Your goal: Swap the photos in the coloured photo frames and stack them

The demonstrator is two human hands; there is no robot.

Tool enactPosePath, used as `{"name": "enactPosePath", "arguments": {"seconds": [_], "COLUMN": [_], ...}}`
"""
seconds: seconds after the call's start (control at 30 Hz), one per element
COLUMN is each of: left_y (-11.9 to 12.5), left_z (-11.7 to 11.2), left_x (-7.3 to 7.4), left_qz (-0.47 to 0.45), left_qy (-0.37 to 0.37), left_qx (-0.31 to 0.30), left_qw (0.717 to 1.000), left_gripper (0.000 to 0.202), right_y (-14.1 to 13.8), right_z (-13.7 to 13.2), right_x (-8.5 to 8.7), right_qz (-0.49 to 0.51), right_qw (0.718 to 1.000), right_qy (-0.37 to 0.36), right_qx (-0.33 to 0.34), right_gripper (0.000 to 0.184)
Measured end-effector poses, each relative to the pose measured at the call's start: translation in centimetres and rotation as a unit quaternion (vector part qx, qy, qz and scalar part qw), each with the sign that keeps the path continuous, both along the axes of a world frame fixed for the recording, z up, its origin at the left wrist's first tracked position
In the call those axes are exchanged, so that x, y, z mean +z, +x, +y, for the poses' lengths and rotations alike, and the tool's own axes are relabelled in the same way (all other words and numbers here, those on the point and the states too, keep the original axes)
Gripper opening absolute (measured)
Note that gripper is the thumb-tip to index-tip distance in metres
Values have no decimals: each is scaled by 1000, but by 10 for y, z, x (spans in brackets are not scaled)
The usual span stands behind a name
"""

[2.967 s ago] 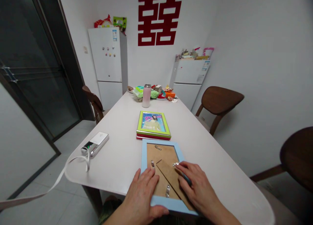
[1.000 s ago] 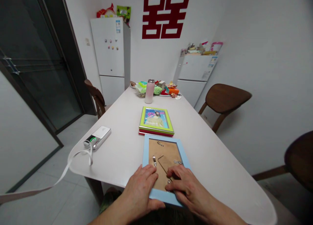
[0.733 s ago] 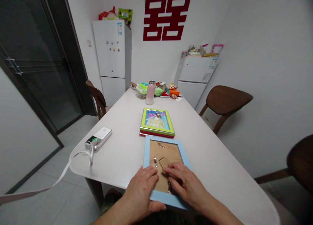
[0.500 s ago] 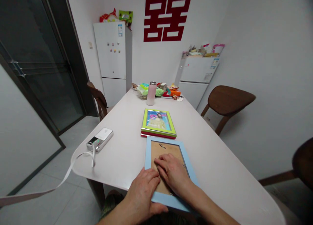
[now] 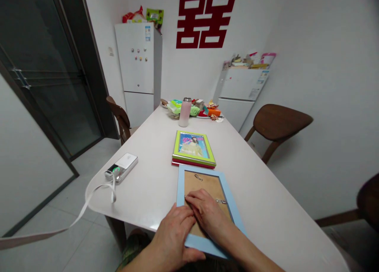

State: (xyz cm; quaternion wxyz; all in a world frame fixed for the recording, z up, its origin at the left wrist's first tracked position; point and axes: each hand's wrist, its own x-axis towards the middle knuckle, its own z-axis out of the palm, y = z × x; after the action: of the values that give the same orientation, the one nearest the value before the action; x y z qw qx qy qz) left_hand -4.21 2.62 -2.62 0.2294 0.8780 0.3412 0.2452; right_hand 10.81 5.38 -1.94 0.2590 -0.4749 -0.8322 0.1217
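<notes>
On the light-blue rectangular picture frame (image 5: 233,205), the bare right hand (image 5: 206,209) hides the middle of the tan backing board (image 5: 207,183), and the bare left hand (image 5: 174,229) the lower-left rim. Just beyond that frame, a red frame (image 5: 189,163) is mostly covered by a lime-green frame (image 5: 177,143); far to its right, a dark-brown wooden chair (image 5: 370,201) is cut off.

The person's left hand (image 5: 174,232) lies palm down, fingers together and gently bent, thumb stretched out to the side. Close against its fingertips, the right hand (image 5: 209,211) arches, fingers bunched and pointing left, its bare forearm (image 5: 250,248) slanting behind.
</notes>
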Motion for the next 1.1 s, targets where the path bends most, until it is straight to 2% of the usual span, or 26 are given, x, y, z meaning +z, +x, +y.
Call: {"name": "enactPosePath", "arguments": {"seconds": [0.37,0.43,0.57,0.63,0.77,0.9,1.1], "left_y": [0,1,0,0,1,2,1], "left_z": [0,-1,-3,-4,-4,-4,-5], "left_x": [4,2,-2,-2,0,4,6], "left_qz": [14,13,15,23,40,57,62], "left_qy": [-7,6,27,25,10,-8,22], "left_qx": [1,4,14,20,27,34,29], "left_qw": [1000,1000,999,999,999,998,997], "left_gripper": [66,62,55,51,47,48,52], "right_y": [3,8,22,28,30,27,30], "right_z": [1,6,32,47,69,77,81], "right_x": [9,10,10,8,2,-2,0], "right_qz": [-14,-15,-41,-51,-57,-53,-17], "right_qw": [998,999,988,980,969,959,958], "right_qy": [-10,-4,7,3,-16,-31,-32], "right_qx": [66,30,-146,-191,-239,-277,-284], "right_gripper": [26,23,20,20,20,15,13]}}
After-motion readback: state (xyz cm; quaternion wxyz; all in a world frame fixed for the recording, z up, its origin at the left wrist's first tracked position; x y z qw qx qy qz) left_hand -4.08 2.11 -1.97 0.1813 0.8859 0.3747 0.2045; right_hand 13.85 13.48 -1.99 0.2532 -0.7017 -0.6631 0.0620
